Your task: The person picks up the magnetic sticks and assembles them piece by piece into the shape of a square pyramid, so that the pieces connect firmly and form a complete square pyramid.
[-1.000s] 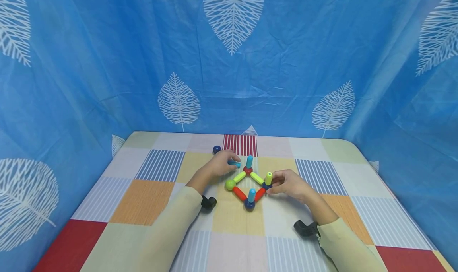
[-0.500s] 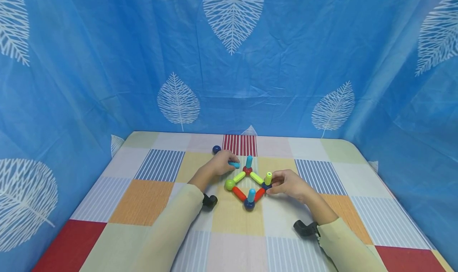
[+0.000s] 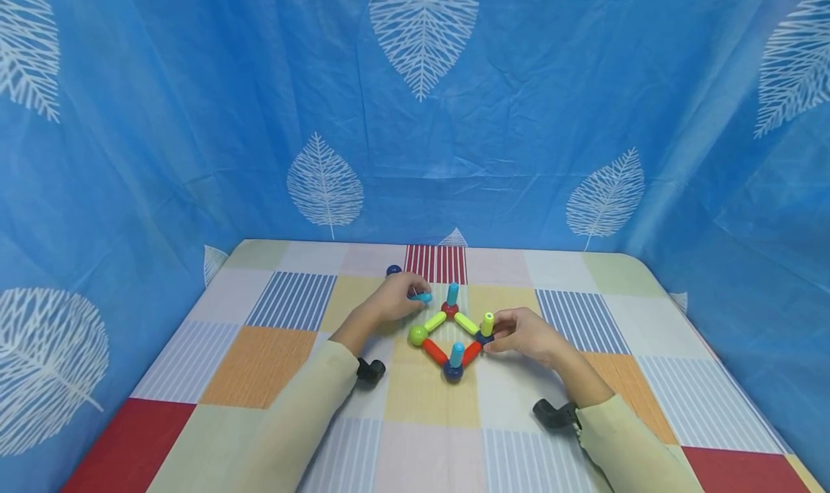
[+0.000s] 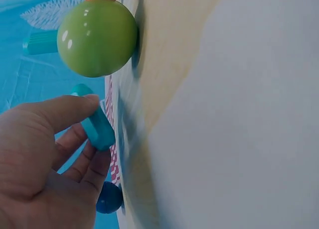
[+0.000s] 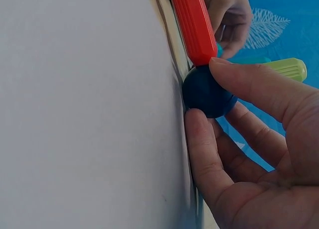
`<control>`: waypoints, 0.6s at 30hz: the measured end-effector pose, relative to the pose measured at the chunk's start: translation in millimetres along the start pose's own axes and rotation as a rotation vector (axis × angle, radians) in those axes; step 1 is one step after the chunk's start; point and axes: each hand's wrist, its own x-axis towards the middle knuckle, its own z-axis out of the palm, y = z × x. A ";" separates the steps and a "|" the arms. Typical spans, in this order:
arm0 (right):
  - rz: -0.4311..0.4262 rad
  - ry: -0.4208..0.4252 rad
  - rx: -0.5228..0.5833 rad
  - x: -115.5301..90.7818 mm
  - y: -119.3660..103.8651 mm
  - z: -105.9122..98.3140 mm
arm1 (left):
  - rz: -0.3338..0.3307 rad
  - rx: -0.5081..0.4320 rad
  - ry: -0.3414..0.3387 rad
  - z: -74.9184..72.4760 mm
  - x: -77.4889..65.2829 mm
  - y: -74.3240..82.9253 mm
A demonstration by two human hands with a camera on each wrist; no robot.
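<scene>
Between thumb and fingertips, my left hand (image 3: 394, 298) pinches a turquoise rod (image 4: 98, 127), held tilted just left of a diamond-shaped frame of rods and balls. The frame's left corner is a green ball (image 3: 418, 335), apart from the held rod. My right hand (image 3: 521, 333) grips the dark blue ball (image 5: 207, 92) at the right corner, which bears an upright yellow-green rod (image 3: 488, 323). Turquoise rods stand up from the far red ball (image 3: 449, 310) and the near dark blue ball (image 3: 453, 372). Red rods (image 3: 434, 352) form the near sides, yellow-green rods (image 3: 465, 323) the far sides.
A loose dark blue ball (image 3: 393, 269) lies behind my left hand, partly covered by it. A patchwork cloth (image 3: 428, 450) covers the table. Blue leaf-patterned curtains (image 3: 493, 154) enclose the back and sides.
My left hand has shifted slightly to the left with the turquoise rod, whose tilt has changed a little. The right hand and the frame stay in place.
</scene>
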 end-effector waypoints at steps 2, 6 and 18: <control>0.003 0.002 0.006 -0.5 0.0 0.5 | 0.005 -0.021 0.011 -0.7 -3.5 0.9; -0.006 0.000 0.016 -2.1 -0.9 1.2 | -0.001 -0.084 0.030 -2.8 -9.9 3.0; -0.001 0.006 0.003 -0.5 1.2 -0.6 | 0.007 -0.215 0.091 -6.1 -23.8 4.0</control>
